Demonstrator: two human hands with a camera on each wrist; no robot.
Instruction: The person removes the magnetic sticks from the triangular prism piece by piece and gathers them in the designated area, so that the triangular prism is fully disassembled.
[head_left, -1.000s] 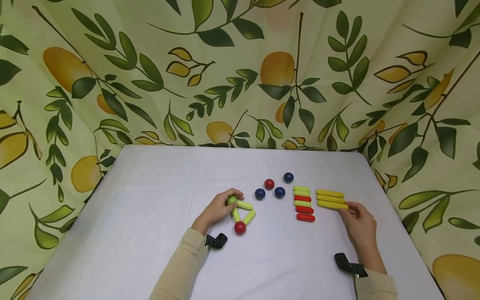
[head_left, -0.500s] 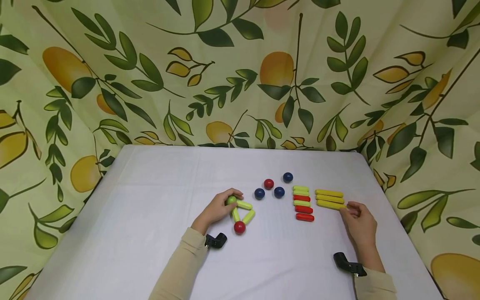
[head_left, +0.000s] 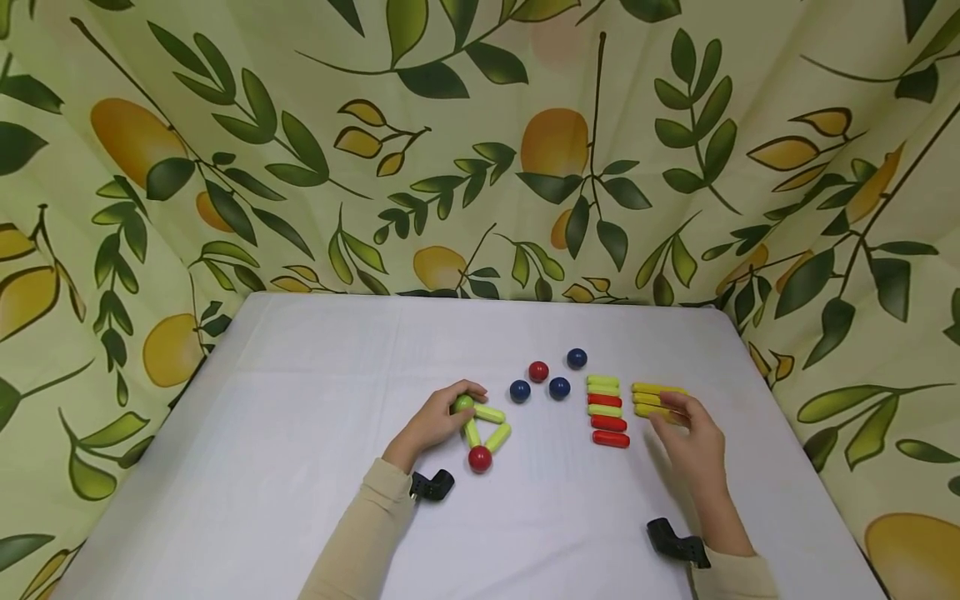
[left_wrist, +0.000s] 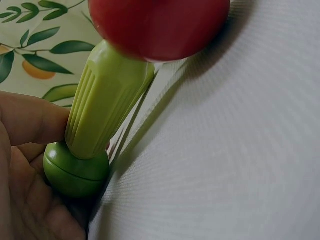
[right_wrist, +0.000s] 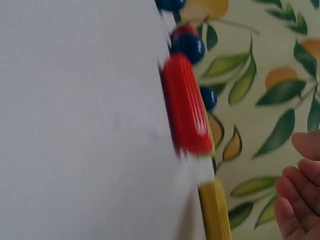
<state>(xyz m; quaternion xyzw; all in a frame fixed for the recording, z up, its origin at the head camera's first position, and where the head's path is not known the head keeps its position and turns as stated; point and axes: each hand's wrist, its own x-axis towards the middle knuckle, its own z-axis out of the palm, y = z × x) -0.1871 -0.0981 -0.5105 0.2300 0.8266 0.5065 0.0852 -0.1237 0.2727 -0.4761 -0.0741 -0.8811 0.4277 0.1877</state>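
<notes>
My left hand (head_left: 431, 423) curls its fingers round a green ball (head_left: 463, 403) at one corner of a small triangle. Light green sticks form its sides, and a red ball (head_left: 480, 459) sits at the near corner. In the left wrist view the thumb touches one fluted light green stick (left_wrist: 102, 102) where it meets the green ball (left_wrist: 75, 172). My right hand (head_left: 693, 450), holding nothing, hovers over the right ends of three yellow sticks (head_left: 651, 389), partly covering them. Its fingers (right_wrist: 295, 195) are apart from the yellow stick (right_wrist: 216, 212) in the right wrist view.
Left of the yellow sticks lies a column of light green and red sticks (head_left: 609, 423). Behind the triangle are three blue balls (head_left: 559, 388) and a red ball (head_left: 538, 372). All rest on a white cloth-covered table (head_left: 300, 375), with a leaf-patterned curtain (head_left: 480, 167) behind.
My right hand has left the right end of the nearest yellow stick and moved left, over the yellow sticks. The left hand keeps its place on the green ball.
</notes>
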